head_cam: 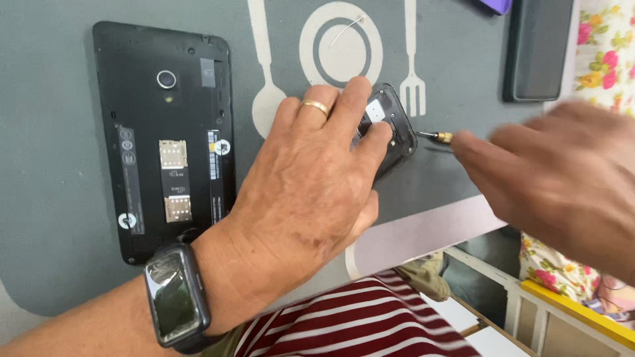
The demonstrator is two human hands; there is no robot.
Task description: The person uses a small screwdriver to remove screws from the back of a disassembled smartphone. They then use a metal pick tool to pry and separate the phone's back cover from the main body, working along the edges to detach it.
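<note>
covering most of the small phone [395, 125], left hand [311, 185] fingers pressed flat; blurred right hand [562, 178] grips a screwdriver [436, 137].

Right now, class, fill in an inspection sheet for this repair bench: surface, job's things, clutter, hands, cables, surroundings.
Surface: grey placemat printed with a white plate, spoon and fork.
Job's things: small opened phone under the left hand; screwdriver with a brass collar, tip at the phone's edge.
Clutter: larger black phone lying back cover off, camera and card slots showing; dark slab at upper right; thin wire on the plate print; purple thing at the top edge.
Hands: left hand presses the small phone, ring and wristwatch on; right hand blurred, holding the screwdriver.
Cables: nothing seen.
Surroundings: floral cloth, striped fabric, white-and-yellow frame.
</note>
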